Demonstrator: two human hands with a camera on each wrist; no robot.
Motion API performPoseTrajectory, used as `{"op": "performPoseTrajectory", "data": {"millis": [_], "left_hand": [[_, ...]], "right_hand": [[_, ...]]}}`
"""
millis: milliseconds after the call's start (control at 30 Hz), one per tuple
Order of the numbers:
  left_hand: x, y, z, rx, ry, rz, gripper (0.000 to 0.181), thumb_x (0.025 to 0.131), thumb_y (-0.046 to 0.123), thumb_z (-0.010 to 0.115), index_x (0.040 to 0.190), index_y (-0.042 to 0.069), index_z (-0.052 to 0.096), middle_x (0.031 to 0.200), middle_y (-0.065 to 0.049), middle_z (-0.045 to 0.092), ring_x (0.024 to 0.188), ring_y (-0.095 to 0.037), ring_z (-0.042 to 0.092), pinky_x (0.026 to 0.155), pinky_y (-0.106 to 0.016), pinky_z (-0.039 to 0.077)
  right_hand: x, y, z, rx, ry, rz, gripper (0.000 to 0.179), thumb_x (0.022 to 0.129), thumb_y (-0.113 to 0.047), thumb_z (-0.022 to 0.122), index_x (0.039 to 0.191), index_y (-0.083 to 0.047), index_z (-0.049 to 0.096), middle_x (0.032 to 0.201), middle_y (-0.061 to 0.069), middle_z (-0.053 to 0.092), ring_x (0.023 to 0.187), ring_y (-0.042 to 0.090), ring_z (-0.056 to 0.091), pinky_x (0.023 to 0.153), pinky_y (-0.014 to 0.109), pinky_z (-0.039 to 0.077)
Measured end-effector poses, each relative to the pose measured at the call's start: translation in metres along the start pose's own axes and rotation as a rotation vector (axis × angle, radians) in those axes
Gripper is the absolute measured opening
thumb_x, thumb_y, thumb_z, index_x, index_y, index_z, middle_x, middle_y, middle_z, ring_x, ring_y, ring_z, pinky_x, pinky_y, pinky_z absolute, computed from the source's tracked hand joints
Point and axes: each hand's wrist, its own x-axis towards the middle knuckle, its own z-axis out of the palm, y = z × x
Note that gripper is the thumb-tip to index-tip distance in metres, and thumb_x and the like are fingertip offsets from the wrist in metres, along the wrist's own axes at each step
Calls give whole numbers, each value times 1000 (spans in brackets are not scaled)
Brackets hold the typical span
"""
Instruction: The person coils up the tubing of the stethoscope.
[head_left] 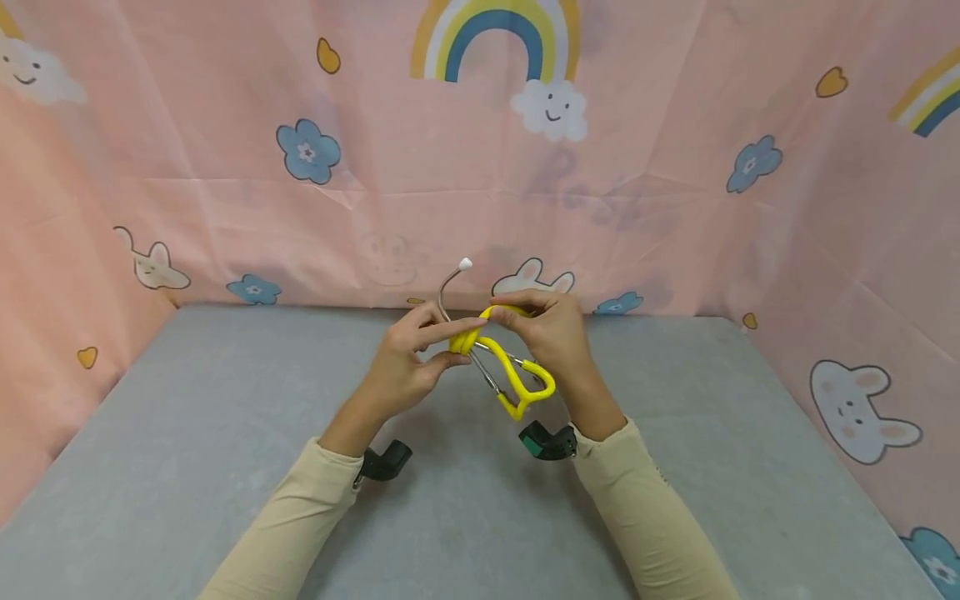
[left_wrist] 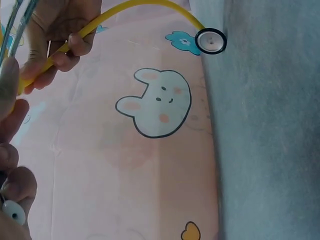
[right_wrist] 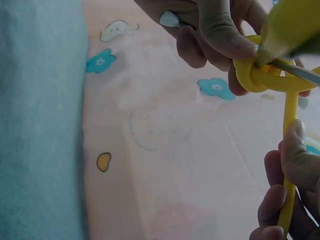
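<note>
A stethoscope with yellow tubing (head_left: 525,392) is held up over the table between both hands. My left hand (head_left: 408,354) pinches the coiled part of the tubing, wrapped round the metal ear tubes. One white ear tip (head_left: 465,264) sticks up past the left fingers. With thumb and fingers, my right hand (head_left: 551,333) grips a length of tubing leading off the coil. In the right wrist view the yellow loop (right_wrist: 260,80) circles the metal tube. The round chest piece (left_wrist: 211,41) hangs at the tubing's far end in the left wrist view.
A grey table (head_left: 225,417) lies beneath the hands. Pink printed cloth (head_left: 637,108) stands behind it and along both sides. Black wrist devices (head_left: 388,460) are worn below each hand, at the sleeve cuffs.
</note>
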Motion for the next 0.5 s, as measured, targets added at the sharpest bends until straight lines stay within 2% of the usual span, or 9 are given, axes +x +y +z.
{"op": "performPoseTrajectory", "data": {"millis": [133,267,400,500], "left_hand": [[2,1,0,16,69,15,45,71,-1,85,114,9,76,80,-4,53,77,-13,47,66,-23,39],[3,2,-2,-8,136,-11,43,70,-1,84,112,7,76,81,-5,53,73,-16,45,62,-24,37],[5,3,-6,-15,191,-58,43,71,1,85,113,7,76,77,-4,49,69,-17,39,58,-27,32],[6,3,-8,-21,215,-92,43,72,-1,84,114,8,76,76,-5,48,68,-16,38,57,-29,32]], "right_hand": [[0,0,0,-10,26,-19,25,84,-21,79,102,-4,79,104,16,76,91,13,70,79,23,59],[0,2,-1,33,45,-70,26,84,-18,78,105,-4,77,106,16,74,92,9,70,81,22,59],[3,9,0,35,53,-109,28,89,-13,73,114,-1,71,111,20,72,101,15,71,85,20,59],[6,15,1,15,52,-127,26,91,-8,71,115,0,67,112,20,70,105,24,70,88,20,58]]}}
